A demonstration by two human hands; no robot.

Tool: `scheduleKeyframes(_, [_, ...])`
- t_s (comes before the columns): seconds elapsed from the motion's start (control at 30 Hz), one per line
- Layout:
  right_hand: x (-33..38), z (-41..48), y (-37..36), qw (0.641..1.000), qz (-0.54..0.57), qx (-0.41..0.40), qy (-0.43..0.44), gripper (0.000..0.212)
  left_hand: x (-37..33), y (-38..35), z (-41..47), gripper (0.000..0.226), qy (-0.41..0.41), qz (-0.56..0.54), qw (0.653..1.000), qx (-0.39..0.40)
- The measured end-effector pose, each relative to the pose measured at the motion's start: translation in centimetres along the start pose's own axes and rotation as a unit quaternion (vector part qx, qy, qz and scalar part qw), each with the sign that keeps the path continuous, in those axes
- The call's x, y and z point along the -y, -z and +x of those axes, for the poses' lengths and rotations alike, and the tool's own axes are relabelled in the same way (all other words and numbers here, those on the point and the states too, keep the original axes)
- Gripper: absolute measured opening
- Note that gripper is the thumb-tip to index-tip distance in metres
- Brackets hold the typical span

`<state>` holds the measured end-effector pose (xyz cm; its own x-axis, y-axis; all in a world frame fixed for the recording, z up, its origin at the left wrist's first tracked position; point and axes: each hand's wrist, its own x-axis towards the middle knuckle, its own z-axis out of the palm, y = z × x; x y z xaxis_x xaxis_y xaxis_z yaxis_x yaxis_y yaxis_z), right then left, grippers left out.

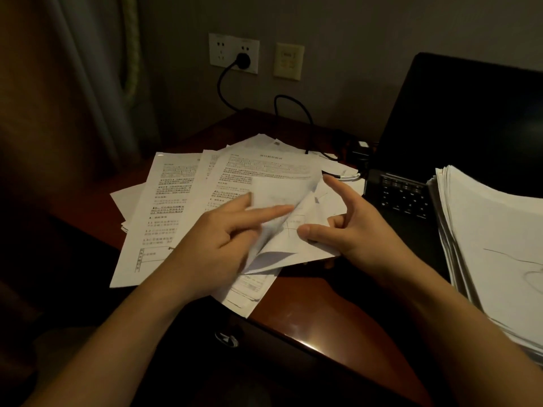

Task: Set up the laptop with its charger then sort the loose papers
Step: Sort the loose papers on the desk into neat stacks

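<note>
On desk (308, 312), right rear: laptop (470, 118) open, screen dark. Stack (493, 236) of sheets at right edge, against the keyboard. Loose papers (164, 207) fanned over the desk's left half, printed side up, overlapping. Left hand (217, 239): index and middle fingers straight, lying on a bent sheet (279, 195) above the pile; thumb hidden, can't tell if it grips. Right hand (358, 230): thumb on top of the same sheet's near edge, a fingertip showing underneath, so pinching it; index finger raised off the paper. Cable (296, 107) runs from plug (243, 60) in wall outlet (223, 51) down behind the papers toward the laptop's left side.
</note>
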<state>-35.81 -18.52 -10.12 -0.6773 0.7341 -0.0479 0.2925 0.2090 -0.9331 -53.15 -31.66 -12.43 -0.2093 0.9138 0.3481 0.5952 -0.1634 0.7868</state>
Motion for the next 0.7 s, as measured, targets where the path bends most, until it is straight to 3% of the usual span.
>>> scheduleKeyframes(0.07, [-0.2,0.1,0.0,1.0,-0.004,-0.003,0.003,0.101,0.4,0.0,0.0,0.048,0.02,0.002,1.0,0.014])
scheduleKeyframes(0.17, [-0.2,0.2,0.5,1.0,-0.014,0.006,0.007,0.101,1.0,0.0,0.1,0.066,0.015,0.042,0.999,-0.008])
scheduleKeyframes(0.3, [0.0,0.2,2.0,0.998,-0.013,0.06,-0.009,0.102,0.7,0.1,0.1,0.044,0.037,-0.027,0.999,-0.012])
scheduleKeyframes(0.37, [0.0,0.1,2.1,0.998,-0.014,0.068,-0.005,0.102,0.6,0.1,0.0,0.057,0.038,-0.037,0.998,-0.018])
scheduleKeyframes(0.43, [-0.2,0.2,1.9,0.998,-0.02,0.055,0.002,0.099,0.6,0.1,-0.1,0.072,0.036,-0.046,0.998,-0.031])
scheduleKeyframes(0.6, [-0.6,0.5,0.8,1.0,-0.018,0.002,0.013,0.096,1.0,0.1,-0.2,0.056,0.016,-0.016,1.0,-0.011])
scheduleKeyframes(0.7, [-0.6,0.5,0.7,1.0,-0.02,-0.003,0.015,0.096,1.2,-0.1,-0.2,0.067,0.022,0.02,1.0,-0.007])
